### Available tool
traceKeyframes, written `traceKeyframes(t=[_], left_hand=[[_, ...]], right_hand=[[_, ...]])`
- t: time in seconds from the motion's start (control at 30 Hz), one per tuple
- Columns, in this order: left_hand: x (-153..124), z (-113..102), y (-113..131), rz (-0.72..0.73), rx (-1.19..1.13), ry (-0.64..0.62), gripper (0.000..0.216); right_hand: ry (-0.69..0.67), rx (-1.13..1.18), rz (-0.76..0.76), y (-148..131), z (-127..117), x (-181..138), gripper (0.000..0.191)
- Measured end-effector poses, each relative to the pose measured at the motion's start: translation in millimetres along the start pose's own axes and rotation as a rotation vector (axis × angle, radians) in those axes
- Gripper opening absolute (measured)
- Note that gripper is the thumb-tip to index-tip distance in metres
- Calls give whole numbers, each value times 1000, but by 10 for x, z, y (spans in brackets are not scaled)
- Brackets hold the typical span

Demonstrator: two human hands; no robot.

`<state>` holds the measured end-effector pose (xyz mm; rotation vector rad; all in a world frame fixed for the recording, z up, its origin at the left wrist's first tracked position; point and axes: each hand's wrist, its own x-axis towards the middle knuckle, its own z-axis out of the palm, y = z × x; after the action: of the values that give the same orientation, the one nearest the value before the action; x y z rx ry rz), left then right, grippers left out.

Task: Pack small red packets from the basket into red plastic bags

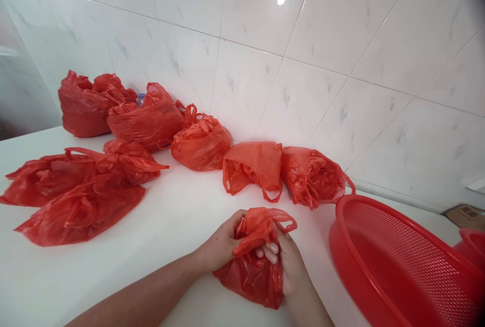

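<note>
Both my hands are closed on one crumpled red plastic bag point(253, 271) low in the middle of the view, on the white counter point(178, 216). My left hand point(222, 243) grips its upper left side. My right hand point(290, 266) holds the right side, fingers curled into the plastic. The bag's handles stick up above my hands.
Several stuffed red plastic bags lie along the tiled wall point(303, 54), from one at far left point(87, 104) to one near the middle right point(312, 175); flatter ones lie at the left point(81, 211). A red mesh basket point(409, 266) stands at the right, a second red rim point(472, 246) behind it.
</note>
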<state>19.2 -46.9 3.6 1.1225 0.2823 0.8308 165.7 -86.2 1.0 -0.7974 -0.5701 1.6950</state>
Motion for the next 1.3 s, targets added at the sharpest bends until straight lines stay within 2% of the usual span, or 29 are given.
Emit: traceKeyframes(t=[0.13,0.2,0.27,0.33,0.4,0.5,0.67,0.8,0.97,1.2,1.3], left_hand=[[-65,-27,-62,28,237,-14,89],[-89,-33,-104,68,262,-52,104],[-98,-42,-134,131,286,-72,98],[-94,-63,-142,228,368,-56,79],[-85,-97,-127,339,507,5,60],[-74,-146,-92,416,655,104,48],[-78,-145,-69,359,617,164,47],[-72,-99,-69,236,455,246,47],[-31,-63,-33,109,166,206,48],[-15,-37,50,28,103,172,45],[-24,-48,46,-5,70,164,43]], right_hand=[[67,-16,18,-27,-9,22,50],[90,-65,-6,-14,8,22,48],[107,-137,-36,8,37,10,44],[113,-231,-57,29,70,-8,40],[114,-305,-80,40,98,-24,37],[123,-339,-96,36,123,-32,36],[95,-353,-93,15,104,-28,39],[6,-323,-80,17,26,-23,44],[-73,-267,-138,-2,-40,-21,32],[-48,-248,-152,-27,-9,-14,29],[-49,-339,-152,-24,16,-24,33]])
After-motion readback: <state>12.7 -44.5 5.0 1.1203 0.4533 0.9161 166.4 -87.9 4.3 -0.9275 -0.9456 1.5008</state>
